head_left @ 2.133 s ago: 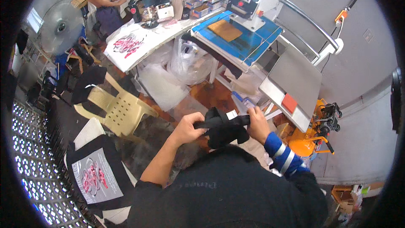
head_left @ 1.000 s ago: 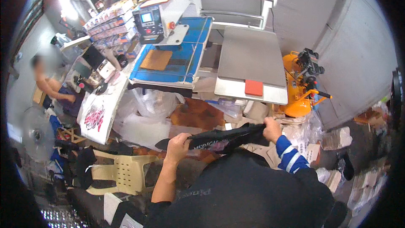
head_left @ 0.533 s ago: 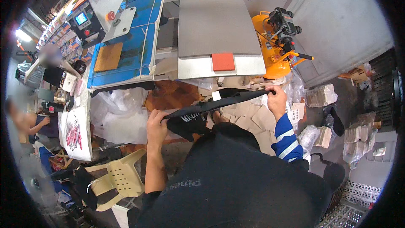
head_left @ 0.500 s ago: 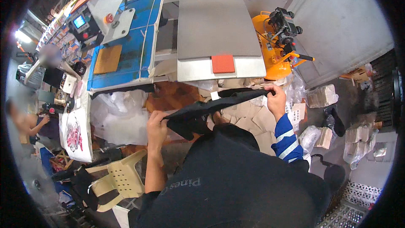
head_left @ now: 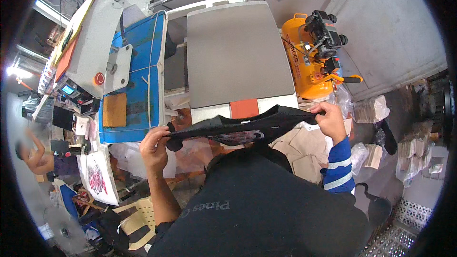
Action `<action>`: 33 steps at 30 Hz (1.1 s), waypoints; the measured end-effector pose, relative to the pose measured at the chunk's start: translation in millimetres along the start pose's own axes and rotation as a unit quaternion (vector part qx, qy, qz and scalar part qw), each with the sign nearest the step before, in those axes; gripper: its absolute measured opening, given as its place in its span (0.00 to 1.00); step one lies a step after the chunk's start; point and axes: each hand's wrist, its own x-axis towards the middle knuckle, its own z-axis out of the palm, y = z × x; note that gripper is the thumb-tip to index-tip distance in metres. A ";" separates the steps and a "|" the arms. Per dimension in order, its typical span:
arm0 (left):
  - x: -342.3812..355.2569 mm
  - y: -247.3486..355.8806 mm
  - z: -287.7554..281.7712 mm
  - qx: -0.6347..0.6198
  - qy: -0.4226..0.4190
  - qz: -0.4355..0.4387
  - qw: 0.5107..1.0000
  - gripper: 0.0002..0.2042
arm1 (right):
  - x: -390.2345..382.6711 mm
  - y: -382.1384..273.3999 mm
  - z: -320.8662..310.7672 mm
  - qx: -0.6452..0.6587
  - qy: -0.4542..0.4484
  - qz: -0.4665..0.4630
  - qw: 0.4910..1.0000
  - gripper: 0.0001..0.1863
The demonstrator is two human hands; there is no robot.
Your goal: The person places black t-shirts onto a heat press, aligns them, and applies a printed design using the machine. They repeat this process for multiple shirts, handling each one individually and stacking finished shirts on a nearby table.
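Note:
A black T-shirt hangs stretched between my two hands, its neckline toward the far side. Part of a pale and reddish print shows on it. My left hand pinches one shoulder end, and my right hand grips the opposite end. Just beyond the shirt lies the flat grey platen of a press. An orange-red pad rests at the platen's near edge, partly covered by the shirt from this angle.
Left of the platen is a blue-covered board with a brown pad on it. An orange air compressor stands at right. Brown packages lie below; a cream plastic chair is near left. Another person sits far left.
Both hands have moved apart, drawing the T-shirt wider and bringing its print into view. My view has shifted, so the platen appears lower and nearer the shirt.

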 end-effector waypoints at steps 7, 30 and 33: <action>15.8 -8.0 -22.3 -0.024 -0.020 -0.079 0.996 0.07 | 0.6 -23.5 0.0 0.033 0.044 0.100 0.993 0.14; 420.3 -134.0 124.2 0.045 0.029 -0.360 0.931 0.13 | 443.8 -28.1 26.3 0.057 0.136 0.173 0.974 0.16; 421.5 -193.4 173.3 -0.133 0.047 -0.390 0.910 0.10 | 461.4 32.6 54.0 0.103 0.156 0.222 0.957 0.15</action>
